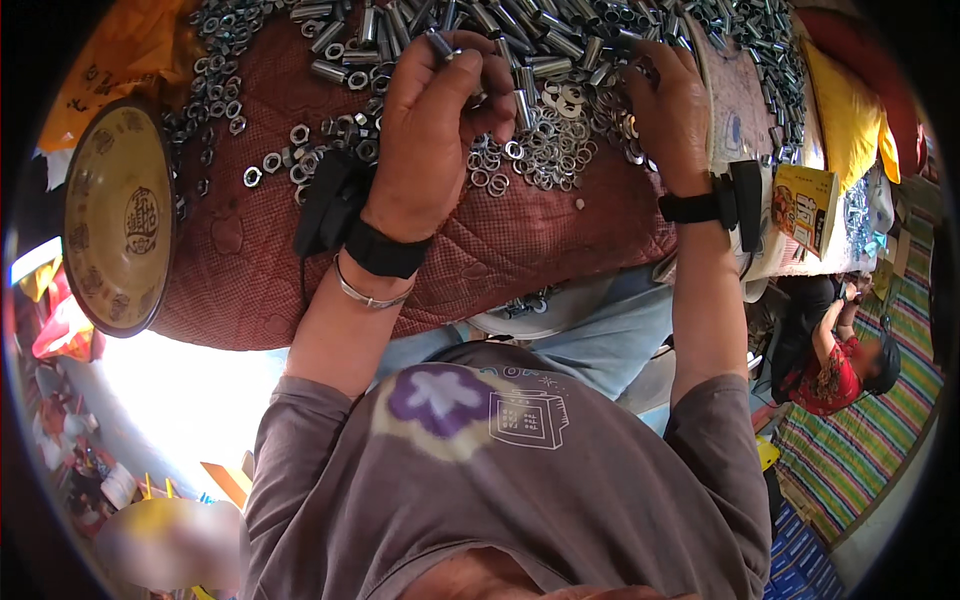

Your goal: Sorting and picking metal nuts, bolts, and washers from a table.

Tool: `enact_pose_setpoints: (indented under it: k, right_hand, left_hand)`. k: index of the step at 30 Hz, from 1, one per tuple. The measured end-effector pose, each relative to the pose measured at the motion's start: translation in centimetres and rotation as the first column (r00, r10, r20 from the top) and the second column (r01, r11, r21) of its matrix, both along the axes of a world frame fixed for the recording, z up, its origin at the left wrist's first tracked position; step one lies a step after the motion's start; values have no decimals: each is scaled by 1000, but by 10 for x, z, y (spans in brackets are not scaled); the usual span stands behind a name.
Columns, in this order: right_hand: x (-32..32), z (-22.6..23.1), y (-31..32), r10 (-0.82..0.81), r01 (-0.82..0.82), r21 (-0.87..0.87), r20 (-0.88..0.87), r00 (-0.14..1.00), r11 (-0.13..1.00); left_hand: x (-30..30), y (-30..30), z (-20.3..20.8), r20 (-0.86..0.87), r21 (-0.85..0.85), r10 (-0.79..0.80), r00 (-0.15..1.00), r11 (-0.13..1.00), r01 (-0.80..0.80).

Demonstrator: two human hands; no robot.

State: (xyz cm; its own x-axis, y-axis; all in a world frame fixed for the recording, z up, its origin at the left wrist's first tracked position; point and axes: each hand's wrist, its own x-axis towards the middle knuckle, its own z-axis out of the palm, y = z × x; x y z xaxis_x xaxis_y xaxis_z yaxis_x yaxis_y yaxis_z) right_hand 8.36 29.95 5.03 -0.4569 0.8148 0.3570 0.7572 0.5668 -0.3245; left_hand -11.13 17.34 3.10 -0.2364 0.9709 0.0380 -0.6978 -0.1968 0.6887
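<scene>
The left grip (425, 140) is closed in a pinch above the table (560, 235), with a short metal cylinder (438, 43) caught between thumb and forefinger. The piece lies at the upper end of that grip, one end jutting out past the thumb tip, on the side away from the table's near edge. A second cylinder (522, 110) sits just beside the curled fingers; whether they touch it cannot be told.

The right grip (678, 120) is bent inward, toward the table's middle, its fingertips close to the right border of a spread of flat rings (545, 150). Those fingertips are too dark to tell whether they grasp anything.

Between the hands, the rings lie nearer the table's near edge than the heaped cylinders (550, 67), which run up to the top of the view. Loose nuts (300, 134) are scattered left of the left grip, toward the table's left edge, where a patterned bowl (120, 215) stands tilted. The red quilted cover is bare along the near edge. Toward the table's right end are a small yellow box (803, 210) and a yellow bag (840, 110).
</scene>
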Motion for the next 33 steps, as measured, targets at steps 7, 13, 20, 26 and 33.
enact_pose_setpoints:
  k: [7, 13, 20, 26, 33]
  right_hand:
    - [-9, -5, 7, -7, 7, -21, -6, 1000, 1000]
    - [-5, 0, 6, 53, -56, 16, 154, 987, 998]
    - [-2, 3, -3, 74, -83, 24, 244, 967, 996]
    - [-1, 7, -14, 52, -99, 198, 228, 972, 975]
    - [-26, 23, -60, -119, -236, -543, -538, 834, 806]
  left_hand:
    - [0, 2, -2, -3, 33, -8, 1000, 999, 8]
    - [-2, 0, -2, -44, 65, 12, 999, 998, -10]
    - [2, 0, 1, -142, 35, 80, 987, 996, -76]
    - [-2, 0, -5, -199, 32, 77, 977, 997, -72]
    - [0, -1, -4, -193, 33, 158, 968, 988, -154]
